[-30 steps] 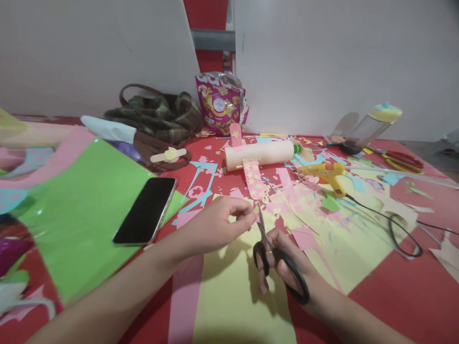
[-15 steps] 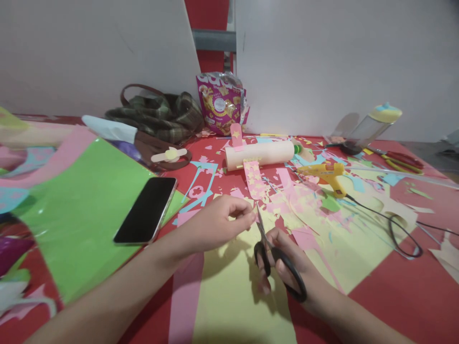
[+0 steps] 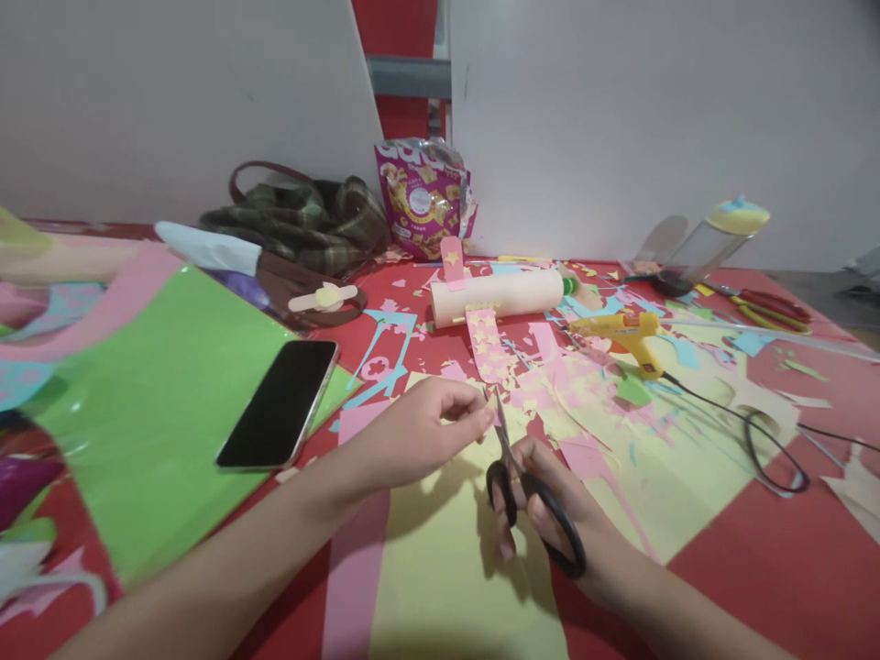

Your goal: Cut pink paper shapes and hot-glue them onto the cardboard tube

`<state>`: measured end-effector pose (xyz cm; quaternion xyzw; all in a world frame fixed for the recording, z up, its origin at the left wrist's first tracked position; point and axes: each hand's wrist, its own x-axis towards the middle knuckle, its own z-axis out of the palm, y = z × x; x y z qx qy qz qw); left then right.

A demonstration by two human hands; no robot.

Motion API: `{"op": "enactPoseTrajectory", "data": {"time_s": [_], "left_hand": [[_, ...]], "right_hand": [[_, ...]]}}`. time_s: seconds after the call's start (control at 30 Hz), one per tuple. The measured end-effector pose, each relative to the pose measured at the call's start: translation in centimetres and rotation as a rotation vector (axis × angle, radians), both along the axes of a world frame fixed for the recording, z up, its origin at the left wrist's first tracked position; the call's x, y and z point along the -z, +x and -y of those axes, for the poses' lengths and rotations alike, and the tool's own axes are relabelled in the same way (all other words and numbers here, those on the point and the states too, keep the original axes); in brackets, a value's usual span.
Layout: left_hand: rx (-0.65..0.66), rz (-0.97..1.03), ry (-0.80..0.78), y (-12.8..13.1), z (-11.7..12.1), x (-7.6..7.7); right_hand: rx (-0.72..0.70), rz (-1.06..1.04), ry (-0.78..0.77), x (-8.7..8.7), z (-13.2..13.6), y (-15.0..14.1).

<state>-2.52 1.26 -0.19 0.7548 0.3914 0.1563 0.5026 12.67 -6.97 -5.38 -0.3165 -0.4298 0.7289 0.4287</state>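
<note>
My right hand [image 3: 550, 490] grips black-handled scissors [image 3: 507, 449], with fingers through the loops and the blades pointing away from me, slightly parted. My left hand [image 3: 440, 426] is closed in a pinch right beside the blades; a tiny pinkish bit shows at its fingertips, too small to name. Under both hands lies a yellow sheet [image 3: 454, 587], with a pink strip [image 3: 354, 568] along its left side. Beyond the hands, a cream tube [image 3: 501, 298] lies sideways with pink star-dotted strips [image 3: 485, 344] attached to it.
A phone [image 3: 281, 403] rests on a green sheet [image 3: 151, 412] at left. To the right lies a yellow glue gun [image 3: 622, 335] with a black cord. Paper scraps litter the middle. Behind stand a purple snack bag [image 3: 423, 202], a plaid bag [image 3: 302, 215] and a clear bottle-like cylinder [image 3: 708, 247].
The scissor blades have parted slightly from nearly closed. Both hands stay almost in the same place, the left fingertips a touch nearer the blades.
</note>
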Motion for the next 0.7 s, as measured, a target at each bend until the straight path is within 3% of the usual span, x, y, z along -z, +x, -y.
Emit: {"op": "enactPoseTrajectory", "data": {"time_s": [0.7], "left_hand": [[-0.236, 0.209, -0.139, 1.8, 1.7, 0.6]], "right_hand": [[0.077, -0.019, 0.038, -0.2, 0.1, -0.4]]}}
